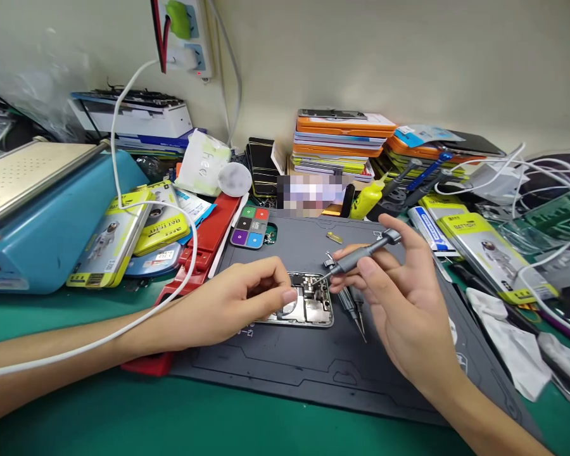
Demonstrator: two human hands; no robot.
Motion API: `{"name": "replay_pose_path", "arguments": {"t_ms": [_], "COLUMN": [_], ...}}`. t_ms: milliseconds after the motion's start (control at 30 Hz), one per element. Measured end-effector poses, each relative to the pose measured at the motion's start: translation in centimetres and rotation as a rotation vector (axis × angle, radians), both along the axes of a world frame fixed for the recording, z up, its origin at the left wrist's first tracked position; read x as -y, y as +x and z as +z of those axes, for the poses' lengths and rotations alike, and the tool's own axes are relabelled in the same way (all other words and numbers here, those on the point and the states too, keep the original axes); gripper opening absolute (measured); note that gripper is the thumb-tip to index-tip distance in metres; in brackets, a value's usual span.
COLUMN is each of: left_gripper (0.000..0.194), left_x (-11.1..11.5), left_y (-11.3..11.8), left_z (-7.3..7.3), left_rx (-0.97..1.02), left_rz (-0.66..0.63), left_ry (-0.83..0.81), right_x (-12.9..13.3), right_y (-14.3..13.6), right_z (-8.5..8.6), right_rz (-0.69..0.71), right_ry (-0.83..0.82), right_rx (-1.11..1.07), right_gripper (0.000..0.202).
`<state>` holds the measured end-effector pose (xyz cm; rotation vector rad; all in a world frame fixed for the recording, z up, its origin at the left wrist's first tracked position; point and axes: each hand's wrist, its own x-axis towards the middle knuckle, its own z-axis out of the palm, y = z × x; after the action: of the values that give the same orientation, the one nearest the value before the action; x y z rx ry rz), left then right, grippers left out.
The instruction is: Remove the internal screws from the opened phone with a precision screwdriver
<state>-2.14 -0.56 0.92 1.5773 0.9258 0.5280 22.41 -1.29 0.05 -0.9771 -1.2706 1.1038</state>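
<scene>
An opened smartphone [318,310] with bare inner parts lies on the dark grey work mat [285,373]. My right hand [411,310] grips a grey precision screwdriver [358,258], its forefinger against the end cap. The driver slants down to the left, and its tip is at the small parts in the phone's upper right area. Over the phone's left part lies my left hand [247,301], fingers curled in and thumb stretched toward the phone's middle; whatever is between them is hidden. More screwdrivers [352,310] lie on the mat beside the phone, partly behind my right hand.
A coloured screw tray [250,228] stands at the mat's back left beside a red tool [218,231]. A white cable [192,253] loops over my left forearm. Battery packs [494,250], a yellow bottle [367,199], stacked boxes [342,142] and a blue machine [52,221] surround the mat.
</scene>
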Motion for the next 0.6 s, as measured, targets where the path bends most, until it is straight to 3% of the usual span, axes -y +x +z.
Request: {"name": "replay_pose_path", "arguments": {"t_ms": [200, 600], "left_gripper": [0.017, 0.011], "left_x": [-0.5, -0.5], "left_y": [-0.1, -0.1], "left_z": [-0.5, -0.5], "left_rx": [0.094, 0.056], "left_rz": [0.019, 0.053], "left_ry": [-0.199, -0.217], "right_x": [0.7, 1.6], "right_y": [-0.5, -0.4], "right_z": [-0.1, -0.4], "right_rz": [0.120, 0.107], "right_ry": [-0.061, 0.090], "right_rx": [-0.051, 0.070], "right_gripper": [0.046, 0.044]}}
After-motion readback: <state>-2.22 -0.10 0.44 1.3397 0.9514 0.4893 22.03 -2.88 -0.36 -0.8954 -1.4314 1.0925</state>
